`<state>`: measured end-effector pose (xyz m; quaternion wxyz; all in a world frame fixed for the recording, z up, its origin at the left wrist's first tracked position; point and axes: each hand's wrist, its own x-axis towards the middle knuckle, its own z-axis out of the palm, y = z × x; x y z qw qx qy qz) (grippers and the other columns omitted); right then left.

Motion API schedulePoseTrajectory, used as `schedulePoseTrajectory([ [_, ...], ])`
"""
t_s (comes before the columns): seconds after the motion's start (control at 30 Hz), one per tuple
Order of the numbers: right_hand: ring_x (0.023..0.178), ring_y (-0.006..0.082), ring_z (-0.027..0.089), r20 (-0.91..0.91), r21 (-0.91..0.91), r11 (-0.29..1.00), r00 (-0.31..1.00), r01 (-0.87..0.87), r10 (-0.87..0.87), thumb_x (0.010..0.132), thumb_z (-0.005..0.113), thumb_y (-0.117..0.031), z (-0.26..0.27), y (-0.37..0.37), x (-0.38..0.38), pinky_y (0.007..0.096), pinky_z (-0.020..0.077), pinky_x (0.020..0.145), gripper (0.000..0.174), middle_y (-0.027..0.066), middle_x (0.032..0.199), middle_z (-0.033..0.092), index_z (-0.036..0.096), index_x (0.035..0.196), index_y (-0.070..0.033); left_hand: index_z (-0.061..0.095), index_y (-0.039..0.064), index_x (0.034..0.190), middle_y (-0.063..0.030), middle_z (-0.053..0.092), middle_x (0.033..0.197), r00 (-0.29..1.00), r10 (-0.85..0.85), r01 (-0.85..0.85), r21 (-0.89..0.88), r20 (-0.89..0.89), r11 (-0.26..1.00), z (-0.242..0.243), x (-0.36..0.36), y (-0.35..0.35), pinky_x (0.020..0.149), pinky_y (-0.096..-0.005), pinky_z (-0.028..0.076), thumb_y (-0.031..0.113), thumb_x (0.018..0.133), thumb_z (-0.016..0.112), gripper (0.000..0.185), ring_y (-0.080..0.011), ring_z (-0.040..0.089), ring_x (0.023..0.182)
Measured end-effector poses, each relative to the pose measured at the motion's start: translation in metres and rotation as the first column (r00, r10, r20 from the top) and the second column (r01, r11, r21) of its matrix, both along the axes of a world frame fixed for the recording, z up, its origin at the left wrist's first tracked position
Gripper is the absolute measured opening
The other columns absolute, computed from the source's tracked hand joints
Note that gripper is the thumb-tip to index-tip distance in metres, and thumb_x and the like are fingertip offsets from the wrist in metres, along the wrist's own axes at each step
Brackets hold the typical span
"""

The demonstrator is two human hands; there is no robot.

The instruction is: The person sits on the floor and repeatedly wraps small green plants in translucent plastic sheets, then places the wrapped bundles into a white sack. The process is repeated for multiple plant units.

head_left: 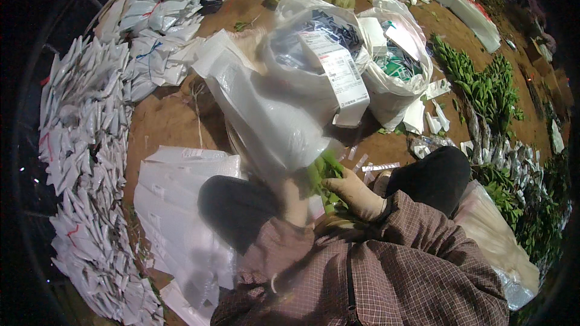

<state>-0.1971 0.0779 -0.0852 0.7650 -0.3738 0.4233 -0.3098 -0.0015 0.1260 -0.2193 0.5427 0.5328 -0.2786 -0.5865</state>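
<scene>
My right hand, in a light glove, grips a bunch of green leafy plants. The leaves are at the near end of a translucent white bubble-wrap bag, which extends up and away to the left. My left hand is blurred at that same end of the bag; its fingers are hidden, but it appears to hold the bag's edge. Beside my left knee lies a stack of flat bubble-wrap bags, some with labels on them.
Ahead stand two white sacks filled with small printed packets; a long printed label strip hangs over one. Many filled white packages are piled along the left. Bundled green plants line the right. Cut strips litter the brown ground.
</scene>
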Motion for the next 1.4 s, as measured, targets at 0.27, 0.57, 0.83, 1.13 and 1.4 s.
schedulePoseTrajectory([
  [0.27,0.105,0.0238,0.066,-0.285,-0.273,0.961,0.958,-0.045,-0.036,0.09,0.066,-0.012,-0.054,-0.07,0.077,0.0379,0.0547,0.089,0.041,0.0123,0.118,0.067,0.061,0.13,-0.005,0.069,-0.002,0.089,-0.0251,0.07,0.084,0.29,-0.222,0.398,0.094,0.931,0.913,0.085,-0.038,0.051,0.068,-0.0529,0.054,0.015,0.09,0.066,0.017,-0.0466,0.068,0.078],
  [0.57,0.121,0.0309,0.063,-0.506,-0.86,0.022,0.846,-0.51,-0.167,0.086,0.069,-0.022,0.092,-0.029,0.006,0.0447,0.053,0.1,0.044,0.0126,0.129,0.064,0.063,0.129,-0.019,0.049,0.0,0.148,-0.0198,0.053,0.15,0.958,-0.191,0.198,-0.01,0.214,0.98,0.124,0.011,0.058,0.11,-0.0394,0.045,0.04,0.112,0.043,0.055,-0.0274,0.057,0.131],
  [0.83,0.128,0.0265,0.059,-0.349,-0.797,-0.344,0.844,-0.496,-0.408,0.083,0.072,-0.021,0.086,-0.068,-0.032,0.0467,0.0498,0.102,0.023,0.0015,0.139,0.061,0.067,0.105,-0.019,0.063,0.002,0.128,-0.0179,0.064,0.123,0.397,0.46,0.197,-0.564,0.794,0.802,0.215,0.027,0.031,0.096,-0.0444,0.05,0.011,0.078,0.083,0.055,-0.0363,0.062,0.113],
  [1.13,0.084,0.0224,0.072,-0.436,-0.899,0.013,0.892,-0.438,-0.122,0.09,0.072,-0.027,0.11,-0.045,-0.079,0.0371,0.0563,0.073,0.022,0.0047,0.097,0.076,0.076,0.102,-0.008,0.074,-0.003,0.106,-0.0145,0.076,0.109,0.753,0.059,0.416,-0.543,0.656,0.73,0.246,0.023,-0.001,0.088,-0.0399,0.057,0.016,0.09,0.073,0.025,-0.0267,0.074,0.097],
  [1.4,0.092,0.024,0.072,-0.367,-0.634,0.616,0.883,-0.468,0.294,0.093,0.073,-0.035,0.131,-0.039,-0.026,0.0354,0.0557,0.084,0.034,0.0102,0.104,0.075,0.076,0.11,-0.006,0.068,-0.007,0.109,-0.0047,0.071,0.096,0.946,-0.005,0.077,-0.21,0.324,0.975,0.233,-0.018,0.026,0.078,-0.0257,0.052,0.003,0.095,0.067,0.017,-0.0125,0.065,0.085],
])
